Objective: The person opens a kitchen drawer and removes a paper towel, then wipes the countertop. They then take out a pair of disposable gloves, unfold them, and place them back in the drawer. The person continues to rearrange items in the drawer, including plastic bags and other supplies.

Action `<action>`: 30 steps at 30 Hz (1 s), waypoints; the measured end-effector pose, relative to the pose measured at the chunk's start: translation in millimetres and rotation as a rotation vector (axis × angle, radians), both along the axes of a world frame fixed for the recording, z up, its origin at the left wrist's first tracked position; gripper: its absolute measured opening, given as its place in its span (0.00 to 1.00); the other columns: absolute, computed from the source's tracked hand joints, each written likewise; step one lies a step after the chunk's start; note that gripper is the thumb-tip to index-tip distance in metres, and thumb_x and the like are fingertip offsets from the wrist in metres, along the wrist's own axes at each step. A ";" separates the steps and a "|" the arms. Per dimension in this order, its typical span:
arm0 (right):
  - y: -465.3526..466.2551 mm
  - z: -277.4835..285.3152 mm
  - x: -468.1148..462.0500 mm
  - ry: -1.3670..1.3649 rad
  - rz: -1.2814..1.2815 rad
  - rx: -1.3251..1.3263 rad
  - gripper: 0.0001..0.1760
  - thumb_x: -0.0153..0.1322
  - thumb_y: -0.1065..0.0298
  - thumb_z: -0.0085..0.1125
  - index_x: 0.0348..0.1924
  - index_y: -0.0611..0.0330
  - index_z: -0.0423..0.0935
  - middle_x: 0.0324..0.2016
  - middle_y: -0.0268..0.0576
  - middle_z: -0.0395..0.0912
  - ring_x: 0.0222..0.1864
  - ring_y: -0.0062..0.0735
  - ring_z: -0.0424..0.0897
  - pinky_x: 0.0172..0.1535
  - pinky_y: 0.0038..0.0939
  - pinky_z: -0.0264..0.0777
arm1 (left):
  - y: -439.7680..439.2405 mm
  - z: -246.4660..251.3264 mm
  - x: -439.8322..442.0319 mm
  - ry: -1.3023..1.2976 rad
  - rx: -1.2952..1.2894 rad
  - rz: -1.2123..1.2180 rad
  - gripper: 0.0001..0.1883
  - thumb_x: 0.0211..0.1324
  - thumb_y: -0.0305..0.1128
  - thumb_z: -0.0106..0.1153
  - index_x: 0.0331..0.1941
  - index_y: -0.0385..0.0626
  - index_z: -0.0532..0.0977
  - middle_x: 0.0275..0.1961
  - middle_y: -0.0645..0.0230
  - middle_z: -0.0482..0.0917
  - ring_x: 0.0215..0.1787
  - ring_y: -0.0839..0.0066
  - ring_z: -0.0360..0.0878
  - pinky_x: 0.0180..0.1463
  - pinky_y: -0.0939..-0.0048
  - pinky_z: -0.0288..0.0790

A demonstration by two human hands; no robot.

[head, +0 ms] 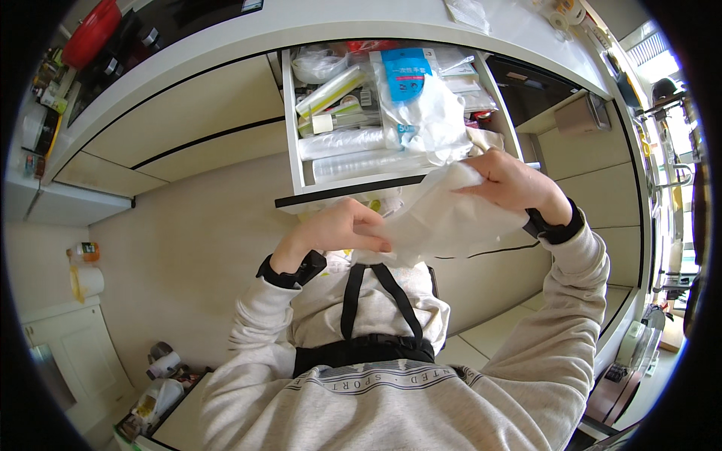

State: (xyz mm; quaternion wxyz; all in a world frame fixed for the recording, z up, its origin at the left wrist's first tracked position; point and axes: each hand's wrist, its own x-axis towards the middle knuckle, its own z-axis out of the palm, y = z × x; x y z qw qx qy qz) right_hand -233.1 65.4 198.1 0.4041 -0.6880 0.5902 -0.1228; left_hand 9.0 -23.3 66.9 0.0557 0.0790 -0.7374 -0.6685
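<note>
A translucent, crumpled plastic bag or sheet (445, 220) is stretched between my hands, in front of the pulled-out drawer (297, 163). My left hand (344, 225) pinches its left edge between thumb and fingers. On the other side, my right hand (505, 180) grips its upper right part near the drawer's front. Just beyond lies a blue and clear plastic packet (407, 70) bearing writing, with crumpled white film (434, 107) over its lower part. Two rolls of clear plastic film, one farther (344, 144) and one nearer (355, 166), lie along the drawer's front.
Yellow-and-white narrow boxes (333, 93) and a bundled clear bag (318, 65) fill the drawer's left side. A white countertop (350, 20) runs above it, with a red pot (93, 34) at the far left. A trolley or low unit (183, 406) with items stands at lower left.
</note>
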 end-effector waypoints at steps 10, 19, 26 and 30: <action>-4.8 10.1 8.5 0.023 -0.071 -0.022 0.16 0.68 0.62 0.56 0.38 0.69 0.74 0.24 0.49 0.77 0.26 0.31 0.75 0.34 0.30 0.68 | 0.8 -32.8 9.5 -0.032 0.327 0.310 0.11 0.49 0.23 0.63 0.39 0.40 0.77 0.32 0.73 0.79 0.34 0.86 0.75 0.41 0.82 0.69; 0.9 25.2 12.2 0.181 0.053 -0.239 0.11 0.58 0.78 0.51 0.34 0.68 0.73 0.21 0.58 0.72 0.26 0.55 0.73 0.32 0.39 0.67 | 7.0 0.7 14.1 0.189 -0.150 0.389 0.23 0.50 0.29 0.63 0.51 0.48 0.69 0.46 0.69 0.76 0.40 0.77 0.76 0.45 0.76 0.70; 9.3 36.0 18.5 0.309 0.169 -0.176 0.14 0.54 0.81 0.50 0.35 0.66 0.71 0.19 0.56 0.72 0.26 0.55 0.74 0.31 0.43 0.66 | 3.0 12.0 0.8 0.240 -0.340 0.308 0.17 0.51 0.32 0.62 0.46 0.47 0.73 0.44 0.65 0.75 0.43 0.72 0.75 0.47 0.72 0.70; 11.1 36.1 22.5 0.300 0.190 -0.164 0.15 0.54 0.82 0.49 0.36 0.65 0.71 0.18 0.55 0.72 0.24 0.55 0.74 0.31 0.43 0.67 | -0.2 15.3 -4.6 0.285 -0.382 0.307 0.15 0.52 0.34 0.61 0.44 0.45 0.74 0.42 0.65 0.75 0.43 0.73 0.75 0.49 0.71 0.68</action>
